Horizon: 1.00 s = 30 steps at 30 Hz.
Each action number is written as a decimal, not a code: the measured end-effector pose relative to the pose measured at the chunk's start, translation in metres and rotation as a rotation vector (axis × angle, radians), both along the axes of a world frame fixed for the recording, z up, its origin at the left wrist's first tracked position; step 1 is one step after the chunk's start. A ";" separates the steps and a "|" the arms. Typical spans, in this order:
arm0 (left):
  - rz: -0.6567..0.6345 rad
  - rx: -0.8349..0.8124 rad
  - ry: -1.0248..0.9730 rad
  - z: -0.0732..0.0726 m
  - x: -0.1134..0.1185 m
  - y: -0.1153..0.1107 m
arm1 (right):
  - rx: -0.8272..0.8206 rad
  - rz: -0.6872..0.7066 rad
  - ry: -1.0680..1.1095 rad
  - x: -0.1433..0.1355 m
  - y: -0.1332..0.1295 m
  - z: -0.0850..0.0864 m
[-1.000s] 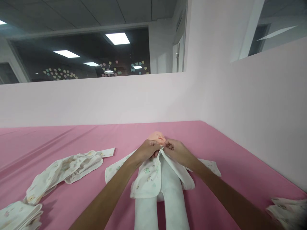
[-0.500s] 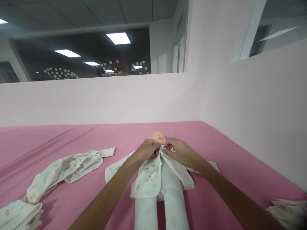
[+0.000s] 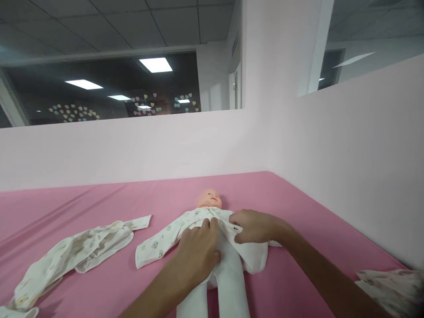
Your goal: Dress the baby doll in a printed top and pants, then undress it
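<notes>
A baby doll point(image 3: 209, 198) lies face up, head away from me. It has on white leggings point(image 3: 232, 278) and a white long-sleeved baby jacket point(image 3: 185, 227) printed with small green animals. The jacket is joined near the neck, and its front parts lower down. My left hand point(image 3: 200, 247) is over the front panel on the left, fingers bent onto the cloth near the edge; its grip is partly hidden. My right hand point(image 3: 253, 226) pinches the opposite front panel between thumb and fingers, with a small dark spot on the cloth between them.
A pink sheet point(image 3: 106, 198) covers the surface beneath the doll. To the left lies a crumpled printed baby garment point(image 3: 76, 251); more printed cloth point(image 3: 394, 287) is at the lower right. White walls point(image 3: 132, 154) with windows border the far and right sides.
Both hands have left the doll's collar. My left hand has come down the front toward me, and my right hand has moved along the right panel. The camera view has shifted slightly.
</notes>
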State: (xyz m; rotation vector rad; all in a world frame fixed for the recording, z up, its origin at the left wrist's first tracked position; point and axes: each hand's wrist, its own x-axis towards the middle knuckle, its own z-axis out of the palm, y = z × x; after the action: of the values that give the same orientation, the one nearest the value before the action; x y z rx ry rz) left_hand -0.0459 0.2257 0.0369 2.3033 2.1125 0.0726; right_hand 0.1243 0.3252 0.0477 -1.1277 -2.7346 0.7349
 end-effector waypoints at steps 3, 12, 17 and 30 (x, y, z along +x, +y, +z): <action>0.029 -0.036 0.084 0.006 0.001 -0.001 | -0.047 0.018 0.027 0.006 -0.009 0.013; 0.009 0.070 0.089 -0.001 -0.019 0.012 | -0.021 -0.079 0.182 0.005 -0.014 0.017; 0.063 0.073 0.017 0.004 -0.033 0.018 | -0.013 -0.100 0.224 0.001 -0.013 0.017; 0.105 0.108 -0.239 0.014 -0.050 0.018 | -0.031 -0.113 0.300 -0.004 -0.015 0.014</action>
State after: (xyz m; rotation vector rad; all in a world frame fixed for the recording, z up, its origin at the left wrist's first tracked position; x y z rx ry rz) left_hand -0.0960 0.2442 0.0507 2.1101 2.1514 0.4509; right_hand 0.1202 0.3100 0.0614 -1.0697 -2.4003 0.8555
